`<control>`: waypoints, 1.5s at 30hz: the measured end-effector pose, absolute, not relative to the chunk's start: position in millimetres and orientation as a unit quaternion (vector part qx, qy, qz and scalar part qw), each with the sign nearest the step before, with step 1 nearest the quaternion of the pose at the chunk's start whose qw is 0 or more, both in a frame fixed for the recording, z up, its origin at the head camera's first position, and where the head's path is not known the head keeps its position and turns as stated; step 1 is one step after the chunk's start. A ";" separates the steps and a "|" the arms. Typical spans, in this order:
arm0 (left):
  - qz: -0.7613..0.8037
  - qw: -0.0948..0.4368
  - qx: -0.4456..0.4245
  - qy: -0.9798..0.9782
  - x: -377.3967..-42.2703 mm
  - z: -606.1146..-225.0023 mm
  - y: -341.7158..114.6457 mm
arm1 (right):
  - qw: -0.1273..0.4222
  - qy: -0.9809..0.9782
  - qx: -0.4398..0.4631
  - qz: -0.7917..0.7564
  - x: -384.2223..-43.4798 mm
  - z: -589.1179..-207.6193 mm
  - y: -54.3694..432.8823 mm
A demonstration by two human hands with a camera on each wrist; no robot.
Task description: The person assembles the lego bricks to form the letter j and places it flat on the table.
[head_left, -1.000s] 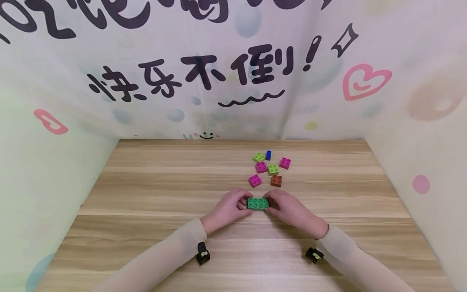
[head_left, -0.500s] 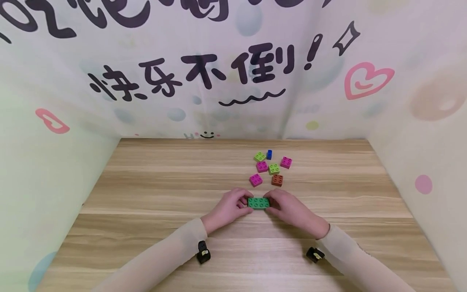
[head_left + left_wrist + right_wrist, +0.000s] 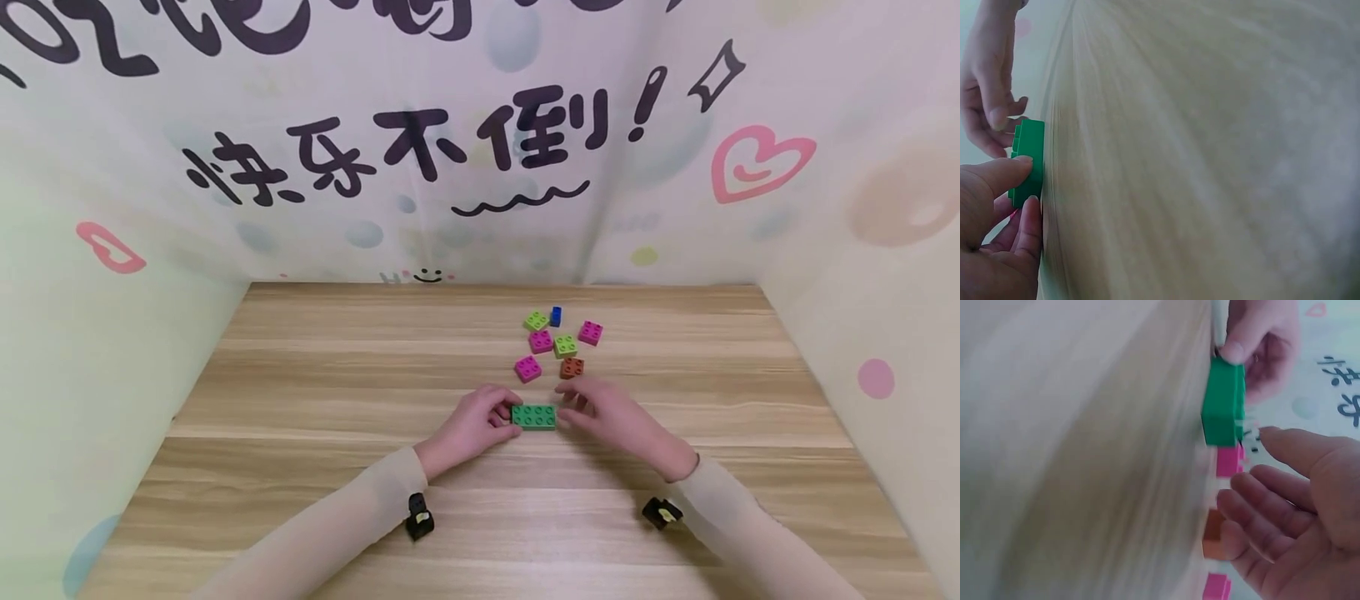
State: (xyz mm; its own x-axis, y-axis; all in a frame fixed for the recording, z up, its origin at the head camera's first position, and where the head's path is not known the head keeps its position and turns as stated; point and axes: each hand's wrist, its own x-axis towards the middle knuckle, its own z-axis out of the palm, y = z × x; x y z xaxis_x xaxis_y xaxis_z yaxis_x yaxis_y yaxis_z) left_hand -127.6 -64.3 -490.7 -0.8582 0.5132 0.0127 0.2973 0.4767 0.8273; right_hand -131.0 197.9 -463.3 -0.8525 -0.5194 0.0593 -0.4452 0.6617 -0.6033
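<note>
A green eight-stud toy brick (image 3: 534,417) lies studs up on the wooden table, in front of the other bricks. My left hand (image 3: 474,423) pinches its left end between thumb and fingers; the left wrist view shows the thumb on the side of the green brick (image 3: 1030,164). Just off the brick's right end is my right hand (image 3: 611,417), its fingers loosely bent and parted with nothing between them. In the right wrist view a gap shows between the right hand (image 3: 1291,506) and the brick. Beyond its fingertips sits a brown brick (image 3: 572,367).
Behind the green brick lie loose four-stud bricks: magenta ones (image 3: 528,368), lime ones (image 3: 566,346) and a small blue brick (image 3: 556,317). The wooden table (image 3: 337,358) ends at a printed white curtain (image 3: 330,242) at the back and sides.
My right hand has let go of the green brick and moved slightly right, its fingers spreading. The left hand keeps its pinch, and the brick stays in place.
</note>
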 end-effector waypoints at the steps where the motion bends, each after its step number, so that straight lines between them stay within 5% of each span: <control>1: 0.453 0.119 0.238 0.851 -127.9 -490.3 -64.4 | 0.045 0.911 -0.263 -0.313 -133.4 -461.8 200.1; 10: 0.452 0.123 0.232 0.852 -127.5 -488.9 -66.4 | -0.020 0.923 -0.216 -0.319 -156.6 -461.1 217.8; 45: 0.456 0.139 0.235 0.847 -127.0 -490.3 -66.8 | 0.047 0.933 -0.205 -0.293 -170.4 -478.3 216.0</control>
